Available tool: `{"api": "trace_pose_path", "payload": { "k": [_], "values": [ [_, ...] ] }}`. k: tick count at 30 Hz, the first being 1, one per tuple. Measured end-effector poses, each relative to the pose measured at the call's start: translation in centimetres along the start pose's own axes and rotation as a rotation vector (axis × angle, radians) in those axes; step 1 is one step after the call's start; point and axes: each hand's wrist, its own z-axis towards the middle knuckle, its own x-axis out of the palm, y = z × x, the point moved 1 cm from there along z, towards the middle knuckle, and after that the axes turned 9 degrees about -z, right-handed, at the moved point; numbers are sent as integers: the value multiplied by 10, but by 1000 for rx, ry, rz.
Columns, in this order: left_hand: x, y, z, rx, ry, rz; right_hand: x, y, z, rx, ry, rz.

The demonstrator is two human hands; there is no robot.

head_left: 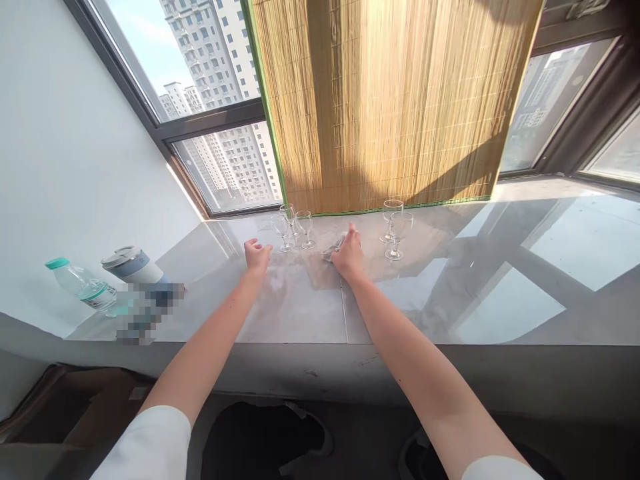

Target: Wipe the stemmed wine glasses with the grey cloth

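Note:
Both my arms reach out over a grey stone windowsill (300, 313). My right hand (349, 255) lies on a crumpled grey cloth (332, 250), fingers closed over it. My left hand (257, 255) hovers just left of it, fingers curled and holding nothing I can see. Three small stemmed glasses (293, 228) stand upright just beyond my left hand. Two more stemmed glasses (396, 230) stand to the right of my right hand, close together.
A plastic water bottle with a green cap (83, 285) and a lidded travel cup (137, 267) lie at the sill's left end. A bamboo blind (385, 100) hangs behind the glasses. Windows flank it; a white wall closes the left side.

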Motion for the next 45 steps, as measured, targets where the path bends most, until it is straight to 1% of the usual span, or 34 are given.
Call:
{"api": "trace_pose_path", "payload": {
  "k": [1,3,5,7,10,12,13,16,19,21,23,25,27,30,32,34,36,38,39,40,43,45],
  "values": [
    [18,-3,3,-63,-59,-79,0,0,0,1,30,-34],
    [44,-8,8,-166,-155,-204,-1,2,-1,-20,84,-102],
    [59,-10,14,-231,-175,-278,-1,4,-2,-26,81,-161],
    [67,-10,19,-258,-130,-308,-2,5,-2,-2,30,-200],
    [69,-10,25,-276,-54,-334,-3,4,-2,6,-51,-220],
    [69,-11,27,-272,-11,-331,-2,4,-1,-53,-49,-201],
    [69,-12,27,-265,6,-323,-2,4,-1,-91,-23,-179],
    [69,-14,23,-208,43,-288,-1,6,-2,-165,125,-96],
    [67,-12,9,-110,40,-243,0,7,-4,-227,241,-72],
    [64,-8,-6,-43,8,-213,1,6,-4,-284,262,-75],
    [61,-4,-25,38,-14,-159,3,4,-4,-304,260,-72],
    [59,-4,-43,210,30,-7,5,2,-2,-294,244,-63],
    [59,-5,-57,339,55,105,8,1,-1,-287,218,-23],
    [58,-10,-68,448,75,252,9,4,0,-202,195,174],
    [57,-14,-71,457,80,345,7,8,-1,-118,211,397],
    [55,-16,-72,452,63,423,3,15,-3,-66,249,635],
    [52,-18,-73,458,40,485,-1,24,-7,-70,289,812],
    [50,-18,-74,477,21,538,-4,32,-14,-129,298,888],
    [50,-18,-75,490,16,565,-5,35,-18,-165,271,886],
    [50,-18,-76,504,15,592,-5,38,-21,-203,216,859],
    [49,-20,-80,555,34,659,-4,41,-28,-331,-52,671],
    [50,-22,-81,589,56,687,-4,40,-29,-409,-192,554]
  ]
}}
